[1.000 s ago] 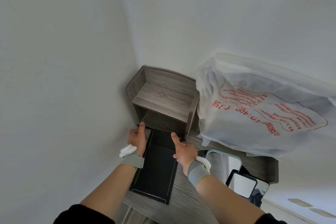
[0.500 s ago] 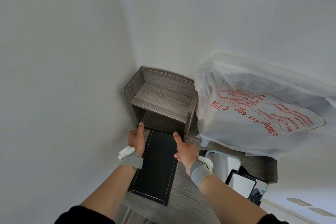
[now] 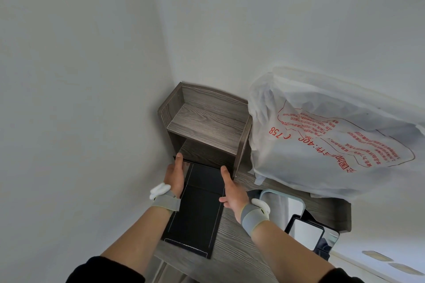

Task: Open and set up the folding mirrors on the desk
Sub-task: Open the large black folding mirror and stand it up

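A black folding mirror (image 3: 197, 211) with white stitching lies flat on the grey wood desk (image 3: 232, 257), its far end at the foot of a small shelf. My left hand (image 3: 175, 173) grips its far left edge, forefinger stretched to the corner. My right hand (image 3: 231, 188) holds its far right edge, forefinger pointing along it. To the right stand a pale-blue framed mirror (image 3: 284, 205) and a smaller black-framed mirror (image 3: 307, 235), both opened.
A grey wood shelf unit (image 3: 207, 126) fills the desk's far left corner against the white walls. A large white plastic bag (image 3: 328, 135) with red print takes up the back right. The desk's near edge runs below my forearms.
The black mirror case and both hands have shifted slightly toward me and to the left; the grip on its far edges is unchanged.
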`<state>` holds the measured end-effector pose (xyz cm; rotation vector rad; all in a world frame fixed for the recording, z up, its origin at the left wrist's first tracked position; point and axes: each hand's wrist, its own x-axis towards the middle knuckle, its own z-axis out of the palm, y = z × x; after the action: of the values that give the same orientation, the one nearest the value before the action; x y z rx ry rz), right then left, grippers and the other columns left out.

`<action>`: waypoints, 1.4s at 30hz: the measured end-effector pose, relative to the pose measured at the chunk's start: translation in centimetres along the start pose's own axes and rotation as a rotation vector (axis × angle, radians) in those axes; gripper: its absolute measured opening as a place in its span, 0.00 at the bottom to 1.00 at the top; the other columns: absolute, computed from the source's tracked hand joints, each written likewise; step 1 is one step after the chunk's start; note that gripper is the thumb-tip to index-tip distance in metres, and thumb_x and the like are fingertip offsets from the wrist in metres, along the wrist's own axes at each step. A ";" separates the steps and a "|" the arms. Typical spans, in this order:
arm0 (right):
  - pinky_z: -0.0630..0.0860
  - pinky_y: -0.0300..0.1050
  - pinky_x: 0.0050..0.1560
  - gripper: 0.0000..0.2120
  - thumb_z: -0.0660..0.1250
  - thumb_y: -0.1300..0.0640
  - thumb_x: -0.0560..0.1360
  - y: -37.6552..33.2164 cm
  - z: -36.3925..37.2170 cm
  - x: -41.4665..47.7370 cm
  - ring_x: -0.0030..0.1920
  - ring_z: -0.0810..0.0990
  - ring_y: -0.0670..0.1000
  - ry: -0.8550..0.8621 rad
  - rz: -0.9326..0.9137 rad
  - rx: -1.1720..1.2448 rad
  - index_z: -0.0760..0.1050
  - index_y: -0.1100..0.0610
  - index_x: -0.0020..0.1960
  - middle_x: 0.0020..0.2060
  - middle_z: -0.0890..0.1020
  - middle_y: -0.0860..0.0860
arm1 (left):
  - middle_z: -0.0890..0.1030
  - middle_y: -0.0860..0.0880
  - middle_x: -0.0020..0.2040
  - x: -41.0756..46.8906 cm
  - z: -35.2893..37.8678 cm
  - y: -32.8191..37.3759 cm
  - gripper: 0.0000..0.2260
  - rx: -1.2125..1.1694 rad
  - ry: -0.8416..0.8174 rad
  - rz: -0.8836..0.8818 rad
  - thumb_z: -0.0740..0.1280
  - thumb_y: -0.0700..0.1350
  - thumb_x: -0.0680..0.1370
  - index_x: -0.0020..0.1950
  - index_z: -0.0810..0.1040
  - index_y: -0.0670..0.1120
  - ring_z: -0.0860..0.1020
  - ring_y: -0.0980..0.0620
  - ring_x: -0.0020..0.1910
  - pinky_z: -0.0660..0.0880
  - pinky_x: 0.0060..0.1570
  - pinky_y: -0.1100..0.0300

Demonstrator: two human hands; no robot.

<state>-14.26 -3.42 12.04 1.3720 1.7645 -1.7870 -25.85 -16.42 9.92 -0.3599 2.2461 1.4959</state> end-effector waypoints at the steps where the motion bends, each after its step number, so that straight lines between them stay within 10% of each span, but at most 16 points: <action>1: 0.80 0.50 0.55 0.30 0.52 0.23 0.70 0.2 0.0 0.1 0.47 0.84 0.54 0.004 -0.018 -0.021 0.72 0.48 0.52 0.43 0.77 0.46 | 0.80 0.38 0.56 0.0 0.0 -0.1 0.32 0.002 0.009 0.012 0.50 0.65 0.80 0.57 0.78 0.39 0.77 0.39 0.55 0.70 0.56 0.51; 7: 0.78 0.48 0.55 0.25 0.48 0.35 0.79 0.3 0.1 0.3 0.50 0.83 0.56 0.032 -0.064 -0.117 0.66 0.43 0.71 0.52 0.75 0.51 | 0.81 0.42 0.55 0.0 -0.1 -0.2 0.28 -0.011 0.004 0.001 0.52 0.65 0.80 0.54 0.78 0.43 0.78 0.42 0.54 0.71 0.57 0.51; 16: 0.78 0.55 0.60 0.28 0.50 0.27 0.74 -0.3 0.0 -0.7 0.45 0.84 0.56 0.065 -0.012 -0.095 0.74 0.49 0.46 0.40 0.79 0.50 | 0.84 0.44 0.50 0.2 -0.5 -0.6 0.35 -0.008 -0.046 0.007 0.52 0.67 0.79 0.46 0.81 0.37 0.80 0.44 0.51 0.72 0.53 0.52; 23: 0.79 0.52 0.58 0.31 0.51 0.29 0.75 0.1 -0.1 -0.2 0.50 0.84 0.59 0.056 -0.022 -0.087 0.76 0.53 0.58 0.51 0.81 0.56 | 0.80 0.46 0.37 0.2 -0.9 -0.8 0.28 0.066 -0.066 0.078 0.50 0.68 0.78 0.31 0.73 0.50 0.77 0.46 0.39 0.69 0.40 0.57; 34: 0.77 0.50 0.52 0.26 0.53 0.26 0.73 -0.3 -0.2 -0.6 0.47 0.82 0.55 0.051 0.005 -0.017 0.70 0.48 0.38 0.40 0.77 0.48 | 0.75 0.45 0.35 0.7 -0.9 -0.7 0.30 0.079 -0.082 0.017 0.51 0.70 0.76 0.32 0.71 0.46 0.75 0.45 0.39 0.69 0.44 0.54; 42: 0.76 0.44 0.39 0.34 0.55 0.29 0.75 -0.5 -0.2 -0.5 0.55 0.83 0.60 0.048 0.041 -0.007 0.72 0.55 0.65 0.57 0.79 0.56 | 0.74 0.44 0.32 0.2 -1.0 -0.4 0.31 0.053 -0.026 0.003 0.54 0.74 0.69 0.26 0.66 0.47 0.74 0.44 0.36 0.69 0.43 0.53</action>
<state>-14.35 -3.35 12.75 1.4495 1.7526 -1.7385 -26.07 -17.53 9.80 -0.3190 2.2623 1.4310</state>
